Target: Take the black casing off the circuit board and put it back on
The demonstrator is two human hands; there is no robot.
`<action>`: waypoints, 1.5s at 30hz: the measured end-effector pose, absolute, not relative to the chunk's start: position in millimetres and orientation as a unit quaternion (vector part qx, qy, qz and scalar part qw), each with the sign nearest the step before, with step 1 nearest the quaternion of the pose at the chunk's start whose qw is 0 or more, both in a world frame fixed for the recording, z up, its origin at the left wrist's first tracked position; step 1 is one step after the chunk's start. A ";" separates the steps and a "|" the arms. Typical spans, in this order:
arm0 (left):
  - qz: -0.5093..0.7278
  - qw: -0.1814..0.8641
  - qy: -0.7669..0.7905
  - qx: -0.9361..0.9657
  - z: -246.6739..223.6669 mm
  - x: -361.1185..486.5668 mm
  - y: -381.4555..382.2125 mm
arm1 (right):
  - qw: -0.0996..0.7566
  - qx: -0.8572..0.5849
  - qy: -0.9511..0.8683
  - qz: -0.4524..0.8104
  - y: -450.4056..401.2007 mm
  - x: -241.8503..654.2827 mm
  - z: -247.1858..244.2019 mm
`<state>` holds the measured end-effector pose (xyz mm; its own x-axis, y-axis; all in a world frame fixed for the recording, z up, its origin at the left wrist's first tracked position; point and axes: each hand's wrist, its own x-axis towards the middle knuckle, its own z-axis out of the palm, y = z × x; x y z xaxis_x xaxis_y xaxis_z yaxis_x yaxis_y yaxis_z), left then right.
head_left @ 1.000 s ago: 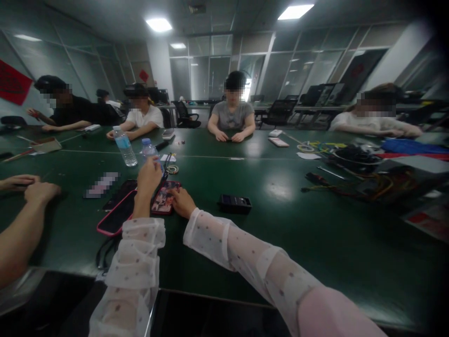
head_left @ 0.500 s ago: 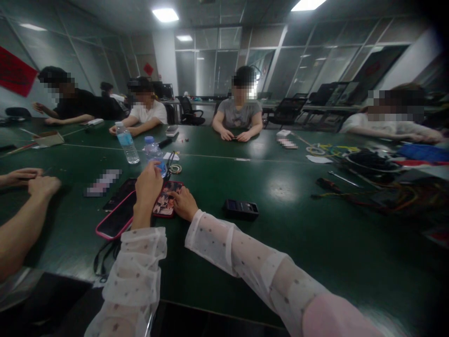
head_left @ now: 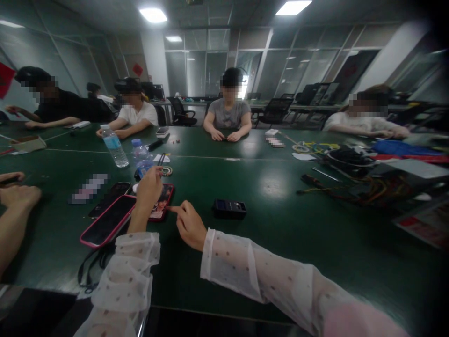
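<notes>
Red-edged phone [head_left: 162, 206] lies flat, the right hand [head_left: 190, 224] pointing at its edge.

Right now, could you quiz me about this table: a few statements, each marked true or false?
1. The right hand points a finger toward the phone showing a picture. True.
2. From this view, the left hand hides part of that phone. True.
3. The right hand is clenched in a fist. False: its index finger is stretched out.
4. The pink-edged phone glows brightly. False: the pink-edged phone has a dark screen.
5. The left hand holds the black device. False: the black device lies on the table, right of both hands.
</notes>
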<state>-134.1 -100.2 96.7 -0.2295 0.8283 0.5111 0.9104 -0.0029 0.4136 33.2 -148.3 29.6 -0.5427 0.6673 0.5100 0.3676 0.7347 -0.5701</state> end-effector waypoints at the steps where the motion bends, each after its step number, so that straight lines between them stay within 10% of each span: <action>1: -0.342 0.054 -0.690 -0.635 94.4 -129.5 -98.1 | 0.363 -0.288 -0.864 0.197 -154.6 44.8 30.8; 18: -0.078 0.196 -0.699 -0.683 36.6 -156.1 -151.5 | 0.296 -0.300 -0.900 0.114 -157.4 202.0 26.1; 45: -0.126 0.192 -0.692 -0.684 32.6 -159.8 -141.4 | 0.339 -0.358 -0.853 0.170 -147.6 215.3 19.0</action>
<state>-159.8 -141.4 32.6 0.0110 0.8988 0.4382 0.9955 0.0314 -0.0895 215.3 -147.6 19.0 -0.5143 0.7257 0.4569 0.4954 0.6863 -0.5325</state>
